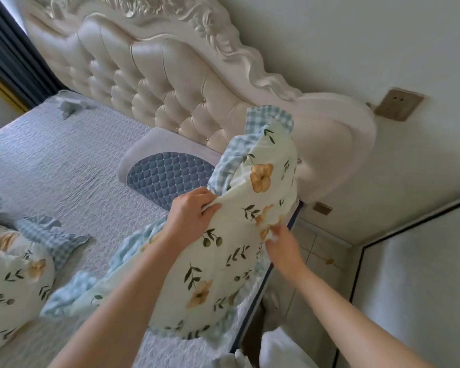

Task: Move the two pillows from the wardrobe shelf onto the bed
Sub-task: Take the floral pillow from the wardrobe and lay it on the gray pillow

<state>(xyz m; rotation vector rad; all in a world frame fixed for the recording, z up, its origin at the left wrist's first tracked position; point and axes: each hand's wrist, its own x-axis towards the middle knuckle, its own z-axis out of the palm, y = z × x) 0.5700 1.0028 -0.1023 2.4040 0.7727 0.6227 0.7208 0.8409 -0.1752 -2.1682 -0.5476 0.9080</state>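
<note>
1. The left hand (190,213) pinches a fold of the floral pillow (223,251) at its upper left edge, just below the blue gingham frill; fingers pressed together on the fabric, thumb underneath.
2. The right hand (283,247) meets the pillow's right edge, fingertips curled into the cloth. They are blurred, so I cannot tell whether they grip it or only touch it.
3. The pillow is held between both hands, tilted, top corner toward the headboard (154,83), over the near edge of the bed (64,160). Its lower frill looks to touch the bedspread.
4. Pillows with the floral print: two. The second pillow (14,282) lies flat on the bed at the left, well apart from both hands.
5. A third cushion (168,173), blue quilted with a pale rim, leans at the headboard behind the held pillow.
6. Hands in view: two, both bare-armed.
7. One wall socket (398,104) sits to the right of the headboard.
</note>
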